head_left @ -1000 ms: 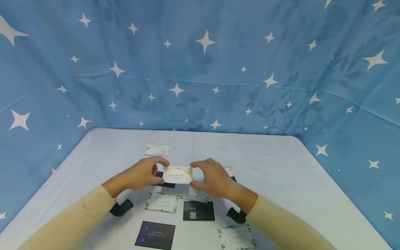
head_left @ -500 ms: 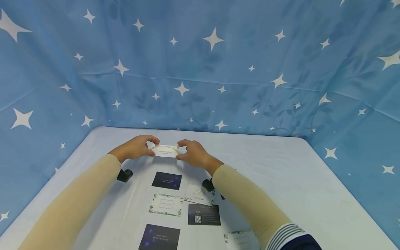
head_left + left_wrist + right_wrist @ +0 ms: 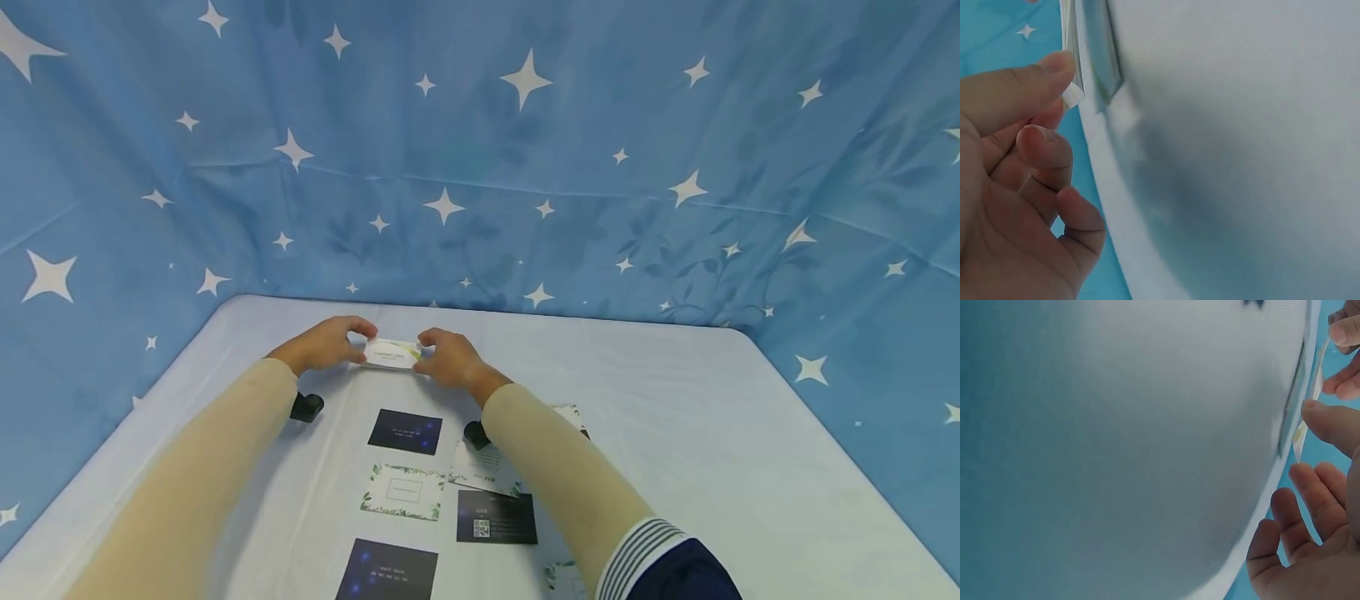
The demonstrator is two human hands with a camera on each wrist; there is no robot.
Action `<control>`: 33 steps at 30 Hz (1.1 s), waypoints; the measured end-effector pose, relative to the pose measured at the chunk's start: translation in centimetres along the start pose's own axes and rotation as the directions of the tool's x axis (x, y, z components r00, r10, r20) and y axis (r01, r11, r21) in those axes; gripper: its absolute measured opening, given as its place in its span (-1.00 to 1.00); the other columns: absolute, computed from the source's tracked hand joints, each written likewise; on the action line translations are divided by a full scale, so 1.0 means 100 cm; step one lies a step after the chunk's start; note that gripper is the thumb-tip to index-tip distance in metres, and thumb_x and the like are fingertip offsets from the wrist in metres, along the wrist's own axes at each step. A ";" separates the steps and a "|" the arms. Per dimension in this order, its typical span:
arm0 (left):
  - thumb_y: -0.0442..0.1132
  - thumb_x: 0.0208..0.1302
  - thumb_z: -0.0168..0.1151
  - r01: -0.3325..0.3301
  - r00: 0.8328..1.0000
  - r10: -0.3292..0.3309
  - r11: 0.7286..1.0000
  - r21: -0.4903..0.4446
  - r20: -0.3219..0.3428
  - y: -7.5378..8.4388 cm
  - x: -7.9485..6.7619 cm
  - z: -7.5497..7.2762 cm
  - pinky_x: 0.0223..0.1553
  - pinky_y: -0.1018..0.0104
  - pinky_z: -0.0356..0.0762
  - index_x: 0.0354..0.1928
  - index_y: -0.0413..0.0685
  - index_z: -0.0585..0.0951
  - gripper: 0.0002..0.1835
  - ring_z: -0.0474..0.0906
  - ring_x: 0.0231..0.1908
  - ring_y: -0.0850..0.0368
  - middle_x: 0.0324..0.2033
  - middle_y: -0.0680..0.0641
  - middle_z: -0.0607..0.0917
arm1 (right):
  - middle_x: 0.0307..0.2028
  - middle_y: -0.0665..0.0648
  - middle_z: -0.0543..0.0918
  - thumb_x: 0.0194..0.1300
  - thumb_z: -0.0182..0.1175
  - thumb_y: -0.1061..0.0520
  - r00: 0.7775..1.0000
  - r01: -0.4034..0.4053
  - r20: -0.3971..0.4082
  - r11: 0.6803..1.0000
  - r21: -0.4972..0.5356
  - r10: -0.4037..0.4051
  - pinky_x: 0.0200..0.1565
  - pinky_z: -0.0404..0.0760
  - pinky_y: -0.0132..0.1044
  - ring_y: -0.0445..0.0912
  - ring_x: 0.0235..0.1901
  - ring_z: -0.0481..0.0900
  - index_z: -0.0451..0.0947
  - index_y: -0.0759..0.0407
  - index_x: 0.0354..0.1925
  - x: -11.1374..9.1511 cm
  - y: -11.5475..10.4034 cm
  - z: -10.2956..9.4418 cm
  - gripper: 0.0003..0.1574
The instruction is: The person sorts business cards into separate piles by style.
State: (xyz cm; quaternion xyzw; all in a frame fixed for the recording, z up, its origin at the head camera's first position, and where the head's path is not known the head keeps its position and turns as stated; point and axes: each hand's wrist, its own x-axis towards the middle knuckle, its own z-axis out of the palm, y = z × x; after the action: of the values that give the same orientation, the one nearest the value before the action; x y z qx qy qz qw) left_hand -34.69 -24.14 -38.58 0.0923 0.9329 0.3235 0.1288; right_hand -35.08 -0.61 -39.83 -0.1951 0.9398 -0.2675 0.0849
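A white business card (image 3: 392, 353) with a yellow-green curve and "COMPANY LOGO" print is held between both hands near the far side of the table. My left hand (image 3: 327, 342) pinches its left end between thumb and fingers. At its right end my right hand (image 3: 452, 358) pinches it the same way. From the left wrist, the held card (image 3: 1074, 94) shows edge-on by the thumb, just off another card (image 3: 1102, 53) lying on the tabletop. In the right wrist view the held card (image 3: 1300, 436) looks slightly bent, with the lying card (image 3: 1292, 400) beside it.
Nearer lie a dark card (image 3: 405, 432), a leafy-bordered card (image 3: 403, 492), another dark card (image 3: 386, 571), a dark QR-code card (image 3: 497, 518) and a white text card (image 3: 483, 471). More leafy cards (image 3: 564, 581) are partly behind the right sleeve. A starry blue curtain (image 3: 480, 167) hangs behind.
Both hands have carried the white business card away from me and slightly left, to where a similar white card lay at the far side. In the last half second they moved only slightly.
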 end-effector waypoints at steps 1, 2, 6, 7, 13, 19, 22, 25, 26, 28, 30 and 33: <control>-0.32 0.30 0.32 0.005 1.000 -0.005 1.000 0.000 0.001 -0.001 0.001 0.001 0.32 -0.22 0.12 0.34 -0.20 0.45 -0.43 0.19 0.38 -0.26 0.33 -0.30 0.41 | 0.27 0.03 0.54 0.34 0.33 0.01 1.000 -0.008 0.006 1.000 -0.005 0.008 0.30 0.29 -0.17 -0.05 0.31 0.40 0.42 0.11 0.37 0.001 0.000 0.001 -0.31; -0.32 0.30 0.32 0.009 1.000 -0.009 1.000 -0.001 0.005 -0.002 0.001 0.002 0.33 -0.23 0.10 0.34 -0.20 0.45 -0.44 0.18 0.39 -0.27 0.34 -0.30 0.40 | 0.26 0.03 0.54 0.34 0.33 0.02 1.000 -0.014 0.009 1.000 -0.007 0.014 0.30 0.29 -0.17 -0.05 0.31 0.40 0.42 0.11 0.36 0.002 -0.001 0.001 -0.31; -0.32 0.31 0.30 0.035 0.999 -0.035 0.999 -0.006 0.020 -0.003 0.000 0.007 0.35 -0.23 0.02 0.34 -0.19 0.44 -0.44 0.13 0.41 -0.28 0.36 -0.29 0.38 | 0.24 0.05 0.56 0.34 0.32 0.08 1.000 -0.012 0.013 1.000 0.001 0.012 0.31 0.28 -0.18 -0.04 0.30 0.41 0.44 0.14 0.34 0.003 0.000 0.003 -0.35; -0.34 0.32 0.29 0.037 0.999 -0.037 0.999 -0.008 0.022 -0.003 0.000 0.008 0.36 -0.22 0.01 0.35 -0.19 0.43 -0.43 0.11 0.42 -0.28 0.37 -0.29 0.36 | 0.23 0.06 0.57 0.34 0.32 0.08 1.000 -0.008 0.011 1.000 0.006 0.008 0.30 0.28 -0.19 -0.04 0.30 0.42 0.44 0.16 0.34 0.002 0.000 0.004 -0.35; -0.35 0.31 0.26 0.070 0.997 -0.070 0.998 -0.003 0.033 -0.001 -0.002 0.010 0.36 -0.27 -0.04 0.43 -0.12 0.36 -0.36 0.01 0.45 -0.32 0.46 -0.32 0.21 | 0.29 0.09 0.51 0.33 0.34 0.07 1.000 -0.011 0.012 1.000 0.015 0.011 0.32 0.27 -0.19 -0.03 0.33 0.38 0.36 0.19 0.39 0.002 0.000 0.004 -0.26; -0.32 0.34 0.23 0.053 0.997 -0.055 0.998 0.034 0.055 -0.007 0.000 0.011 0.36 -0.27 -0.02 0.44 -0.14 0.34 -0.37 0.03 0.45 -0.34 0.46 -0.34 0.20 | 0.30 0.09 0.50 0.33 0.34 0.05 0.999 -0.013 0.033 1.000 0.004 0.013 0.33 0.24 -0.18 -0.02 0.34 0.37 0.36 0.18 0.40 0.003 -0.001 0.006 -0.25; -0.33 0.36 0.21 0.044 0.998 -0.046 0.998 0.042 0.045 -0.008 -0.001 0.010 0.36 -0.26 -0.03 0.42 -0.16 0.36 -0.40 0.04 0.45 -0.33 0.45 -0.33 0.23 | 0.29 0.09 0.51 0.34 0.33 0.06 0.999 -0.021 0.032 1.000 0.019 0.020 0.32 0.25 -0.18 -0.02 0.33 0.38 0.37 0.18 0.38 0.003 -0.002 0.006 -0.28; -0.34 0.36 0.20 0.042 0.998 -0.044 0.998 0.046 0.038 -0.007 -0.001 0.010 0.36 -0.26 -0.04 0.42 -0.16 0.37 -0.41 0.04 0.45 -0.33 0.45 -0.34 0.23 | 0.30 0.08 0.50 0.35 0.33 0.06 0.999 -0.030 0.027 0.999 0.030 0.029 0.33 0.25 -0.18 -0.03 0.34 0.37 0.38 0.16 0.39 0.003 -0.002 0.006 -0.28; -0.34 0.36 0.20 0.042 0.998 -0.044 0.998 0.047 0.036 -0.006 -0.002 0.010 0.36 -0.27 -0.03 0.42 -0.17 0.37 -0.41 0.04 0.45 -0.33 0.45 -0.34 0.22 | 0.31 0.07 0.50 0.35 0.33 0.06 0.999 -0.030 0.026 0.999 0.029 0.030 0.33 0.25 -0.18 -0.03 0.34 0.36 0.37 0.16 0.39 0.003 -0.002 0.006 -0.28; -0.34 0.36 0.20 0.040 0.998 -0.042 0.998 0.044 0.036 -0.006 -0.002 0.010 0.36 -0.27 -0.03 0.42 -0.18 0.35 -0.40 0.04 0.44 -0.34 0.45 -0.35 0.21 | 0.34 0.09 0.47 0.35 0.33 0.04 0.999 -0.029 0.026 0.999 0.015 0.028 0.34 0.23 -0.17 -0.02 0.36 0.34 0.34 0.16 0.41 0.003 -0.002 0.005 -0.25; -0.33 0.36 0.21 0.046 0.998 -0.047 0.999 0.027 0.034 -0.005 -0.003 0.009 0.35 -0.26 0.01 0.44 -0.17 0.34 -0.38 0.10 0.42 -0.32 0.44 -0.35 0.23 | 0.37 0.10 0.43 0.34 0.33 0.03 0.999 -0.029 0.032 0.999 0.013 0.029 0.35 0.22 -0.16 -0.01 0.38 0.31 0.29 0.16 0.44 0.002 -0.002 0.004 -0.19; -0.29 0.35 0.24 0.037 0.999 -0.037 0.999 0.002 0.013 -0.004 -0.006 0.007 0.22 -0.19 0.26 0.45 -0.17 0.32 -0.36 0.32 0.23 -0.28 0.29 -0.36 0.38 | 0.42 0.11 0.35 0.36 0.32 0.00 0.999 -0.028 0.047 0.999 0.028 0.027 0.37 0.20 -0.13 0.00 0.42 0.25 0.21 0.14 0.49 -0.001 -0.001 -0.001 -0.13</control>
State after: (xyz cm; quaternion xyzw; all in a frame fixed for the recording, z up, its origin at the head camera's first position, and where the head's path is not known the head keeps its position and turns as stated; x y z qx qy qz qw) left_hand -33.96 -24.23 -39.26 0.0772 0.9338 0.3196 0.1408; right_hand -34.95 -0.56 -39.71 -0.1870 0.9363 -0.2750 0.1131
